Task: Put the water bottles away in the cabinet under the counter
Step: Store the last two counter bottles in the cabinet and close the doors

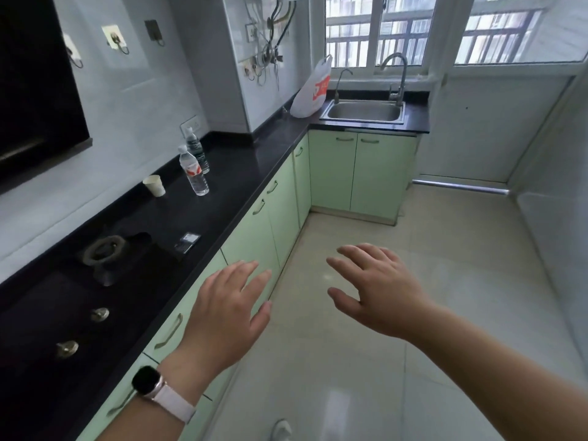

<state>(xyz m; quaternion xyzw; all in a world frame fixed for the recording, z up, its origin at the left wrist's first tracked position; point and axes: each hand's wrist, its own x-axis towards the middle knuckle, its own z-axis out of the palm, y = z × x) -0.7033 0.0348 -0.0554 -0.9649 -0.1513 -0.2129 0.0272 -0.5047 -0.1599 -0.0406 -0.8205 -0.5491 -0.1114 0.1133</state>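
Left hand (227,308) and right hand (378,291) splayed, empty; slim clear bottles (194,173) on glossy counter (241,173)

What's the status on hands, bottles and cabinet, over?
Left hand, right hand open, empty. Front bottle, back bottle upright on counter. Cabinet doors shut. Cup beside them.

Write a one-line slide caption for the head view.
Left hand and right hand hover open; red-label bottle and dark-label bottle stand on the counter, cabinet doors shut.
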